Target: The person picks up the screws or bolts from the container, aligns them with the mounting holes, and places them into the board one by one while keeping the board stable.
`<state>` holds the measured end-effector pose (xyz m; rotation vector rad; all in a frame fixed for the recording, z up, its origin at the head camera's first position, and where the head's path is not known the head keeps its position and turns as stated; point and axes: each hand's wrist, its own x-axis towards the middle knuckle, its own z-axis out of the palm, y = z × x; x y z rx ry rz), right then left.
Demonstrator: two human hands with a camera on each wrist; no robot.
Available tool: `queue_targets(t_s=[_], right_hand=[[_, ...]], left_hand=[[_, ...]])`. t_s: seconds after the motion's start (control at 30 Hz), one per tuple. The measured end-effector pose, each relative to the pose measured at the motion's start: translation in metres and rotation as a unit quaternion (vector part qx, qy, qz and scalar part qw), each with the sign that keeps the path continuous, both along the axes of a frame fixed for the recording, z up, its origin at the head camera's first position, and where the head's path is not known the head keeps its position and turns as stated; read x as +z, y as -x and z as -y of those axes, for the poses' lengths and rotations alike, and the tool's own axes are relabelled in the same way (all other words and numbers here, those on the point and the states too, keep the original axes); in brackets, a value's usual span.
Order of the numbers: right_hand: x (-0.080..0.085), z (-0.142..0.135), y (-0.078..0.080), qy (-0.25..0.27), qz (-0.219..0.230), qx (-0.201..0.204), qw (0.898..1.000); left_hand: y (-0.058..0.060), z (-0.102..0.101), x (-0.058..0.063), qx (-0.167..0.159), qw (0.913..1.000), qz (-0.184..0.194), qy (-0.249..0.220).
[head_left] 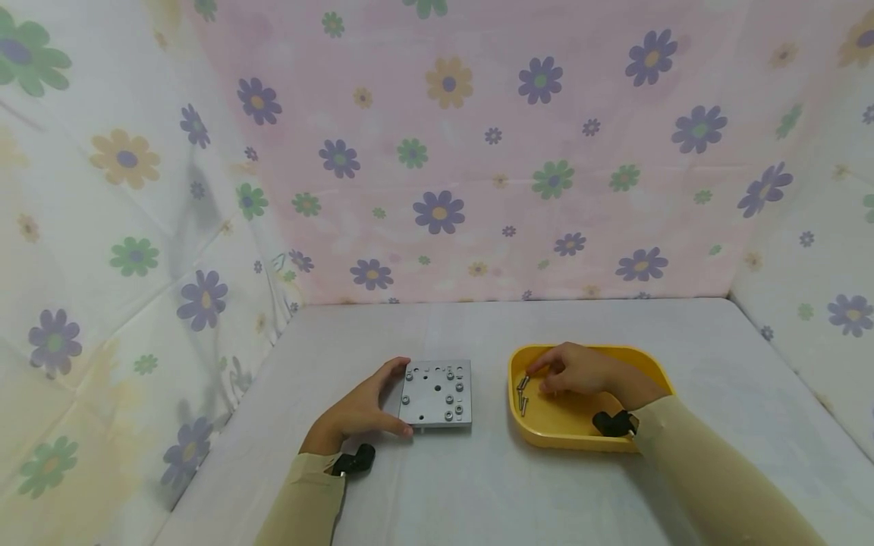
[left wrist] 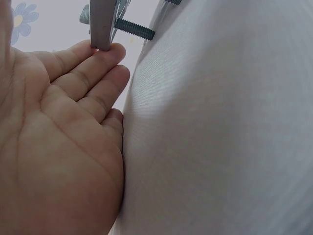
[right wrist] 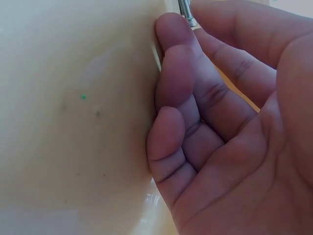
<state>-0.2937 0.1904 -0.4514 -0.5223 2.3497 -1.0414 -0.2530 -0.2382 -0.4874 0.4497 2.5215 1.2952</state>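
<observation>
My left hand (head_left: 362, 406) spans the left side of a square metal plate (head_left: 425, 390), its thumb at the near corner and a fingertip at the far corner. Several socket-head screws (head_left: 450, 400) stand in the plate's holes. In the left wrist view, a threaded screw shank (left wrist: 136, 29) sticks out under the plate, and fingertips touch the plate's edge. Inside a yellow tray (head_left: 580, 441), my right hand (head_left: 580, 370) reaches down with bent fingers. Its index fingertip is at loose screws (head_left: 524, 406); the right wrist view shows one threaded screw (right wrist: 186, 12) beside the fingertips.
A white-covered table (head_left: 451, 485) carries the plate and, to its right, the tray. Flower-patterned cloth (head_left: 478, 152) hangs behind and at both sides. Dark wrist cameras (head_left: 355, 459) sit on both wrists; the right forearm crosses the tray's near right rim.
</observation>
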Motion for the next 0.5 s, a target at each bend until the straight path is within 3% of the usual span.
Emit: queue_targets(t_s=[0.5], right_hand=[[-0.0022, -0.0021, 0.0005, 0.009, -0.004, 0.02, 1.0]], left_hand=[[-0.0008, -0.0006, 0.0004, 0.002, 1.0, 0.002, 0.004]])
